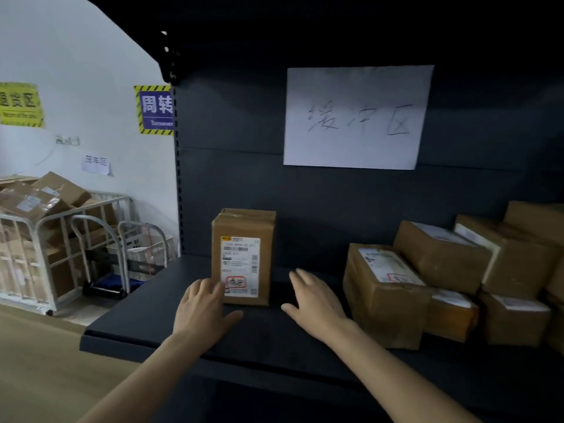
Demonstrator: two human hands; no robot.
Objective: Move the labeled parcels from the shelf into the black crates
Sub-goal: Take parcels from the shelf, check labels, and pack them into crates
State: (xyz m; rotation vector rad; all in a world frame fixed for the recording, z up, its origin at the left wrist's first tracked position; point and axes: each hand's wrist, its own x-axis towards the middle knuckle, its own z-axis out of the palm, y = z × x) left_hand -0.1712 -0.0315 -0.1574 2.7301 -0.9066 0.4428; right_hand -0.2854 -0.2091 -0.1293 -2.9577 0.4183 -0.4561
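At my 9 o'clock a wire cage cart (45, 230) stands on the floor, heaped with brown boxes. My left grip (203, 303), a bare hand, reaches onto the dark shelf (137, 315) with its fingers straight and apart, their tips touching the lower left corner of the upright parcel (244, 254). That parcel stands alone on the shelf at my 12 o'clock, its white label facing me. My right grip (317, 300) sits at the parcel's 4 o'clock, fingers spread, holding nothing, just beside the box. At 1 o'clock a handwritten paper sheet (357, 117) hangs on the back panel. At 3 o'clock a pile of labeled parcels (442, 257) lies on the same shelf.
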